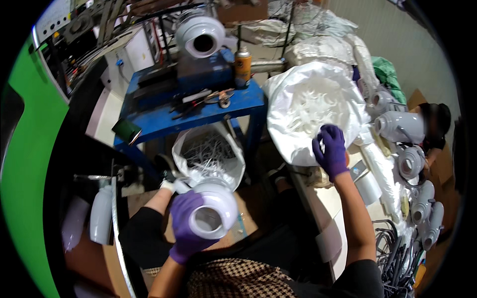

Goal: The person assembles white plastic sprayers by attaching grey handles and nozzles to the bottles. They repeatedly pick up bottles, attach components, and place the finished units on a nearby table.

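One pale-grey plastic jug body (227, 201), seemingly unfinished, is clamped in my purple-gloved left hand (188, 222); purple-gloved right hand (332, 153), fingers curled, hold uncertain; glossy pale-grey jugs (397, 124) rightward, perhaps done.

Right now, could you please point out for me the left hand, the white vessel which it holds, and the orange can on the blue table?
Left hand (186, 224): head view, back of the purple glove.
White vessel (226, 203): head view, outer wall beside the opening.
Orange can (243, 71): head view, middle of its side.
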Available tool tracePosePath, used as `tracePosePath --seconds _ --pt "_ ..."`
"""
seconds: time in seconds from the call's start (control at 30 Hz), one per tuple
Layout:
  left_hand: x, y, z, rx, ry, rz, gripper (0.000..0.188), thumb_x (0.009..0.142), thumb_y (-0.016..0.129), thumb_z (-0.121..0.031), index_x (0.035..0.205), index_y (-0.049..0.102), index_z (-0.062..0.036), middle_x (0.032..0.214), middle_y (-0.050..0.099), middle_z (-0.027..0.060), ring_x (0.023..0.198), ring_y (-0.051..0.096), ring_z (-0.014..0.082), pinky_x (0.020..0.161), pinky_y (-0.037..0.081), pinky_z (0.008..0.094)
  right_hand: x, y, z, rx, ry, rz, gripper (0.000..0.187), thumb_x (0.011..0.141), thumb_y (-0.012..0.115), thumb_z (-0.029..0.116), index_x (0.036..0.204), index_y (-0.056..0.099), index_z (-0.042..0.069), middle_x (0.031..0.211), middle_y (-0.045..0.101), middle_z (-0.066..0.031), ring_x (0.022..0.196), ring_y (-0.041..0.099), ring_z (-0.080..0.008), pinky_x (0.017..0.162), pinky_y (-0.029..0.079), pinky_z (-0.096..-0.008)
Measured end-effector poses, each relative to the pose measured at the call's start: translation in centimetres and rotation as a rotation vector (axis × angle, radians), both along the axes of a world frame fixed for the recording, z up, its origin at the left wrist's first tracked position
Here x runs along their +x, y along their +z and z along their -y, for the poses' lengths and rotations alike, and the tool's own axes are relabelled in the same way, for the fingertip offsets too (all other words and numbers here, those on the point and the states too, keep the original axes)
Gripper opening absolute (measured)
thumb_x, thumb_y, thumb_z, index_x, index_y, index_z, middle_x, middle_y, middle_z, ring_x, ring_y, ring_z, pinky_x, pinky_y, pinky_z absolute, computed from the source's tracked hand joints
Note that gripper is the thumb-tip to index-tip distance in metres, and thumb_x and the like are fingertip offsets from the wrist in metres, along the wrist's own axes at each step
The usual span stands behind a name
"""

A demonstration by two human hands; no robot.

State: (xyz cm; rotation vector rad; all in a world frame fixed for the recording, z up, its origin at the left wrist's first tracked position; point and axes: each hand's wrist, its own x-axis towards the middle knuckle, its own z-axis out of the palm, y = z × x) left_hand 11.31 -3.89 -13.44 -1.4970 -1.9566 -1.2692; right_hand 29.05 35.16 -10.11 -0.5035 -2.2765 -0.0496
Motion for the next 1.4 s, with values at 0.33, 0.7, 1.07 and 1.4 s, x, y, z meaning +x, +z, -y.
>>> tracePosePath --seconds 0.33,0.7,1.07,1.4 --pt "1.4 -1.5 -0.8 -0.11 -0.067 0.056 0.066 0.07 0.09 -0.036 0.119 0.065 0.0003 0.121 0.068 0.0164 0.116 0.063 0.0371 0.103 0.045 0.0494 -2.5 -0.8 24.0 -0.938 0.948 0.01 0.022 0.082 0.077 0.005 0.103 0.072 0.002 0.096 0.073 -0.0154 0.077 0.071 -0.0318 0.071 0.058 -0.0356" --pt "2.3 -2.1 -1.1 -0.256 0.007 -0.015 0.052 0.075 0.079 -0.03 0.12 0.068 -0.0065 0.132 0.065 0.007 0.129 0.055 0.0314 0.112 0.036 0.0511 -4.1 -3.3 26.0 -0.538 0.475 0.274 0.01 0.076 0.066 0.006 0.085 0.066 0.01 0.083 0.064 -0.0097 0.076 0.066 -0.0329 0.063 0.053 -0.0424" --pt "4.9 -4.9 -1.4 -0.306 -0.118 -0.043 0.042 0.08 0.074 -0.039 0.106 0.07 -0.0059 0.113 0.072 0.0117 0.114 0.062 0.036 0.106 0.038 0.0531 0.9 -7.4 24.0 -0.865 0.866 0.402 0.046 0.083 0.066 0.006 0.128 0.059 0.003 0.123 0.064 -0.021 0.115 0.061 -0.0428 0.102 0.048 -0.0463" --pt "7.2 -1.8 0.0 -0.683 -1.055 -0.24 0.054 0.096 0.067 -0.03 0.142 0.052 -0.0066 0.144 0.053 0.011 0.13 0.055 0.0271 0.108 0.05 0.044 27.2 -8.6 11.0 -0.527 -0.562 -0.205 0.032 0.082 0.08 0.013 0.112 0.075 0.004 0.11 0.068 -0.0143 0.102 0.067 -0.028 0.091 0.053 -0.037"
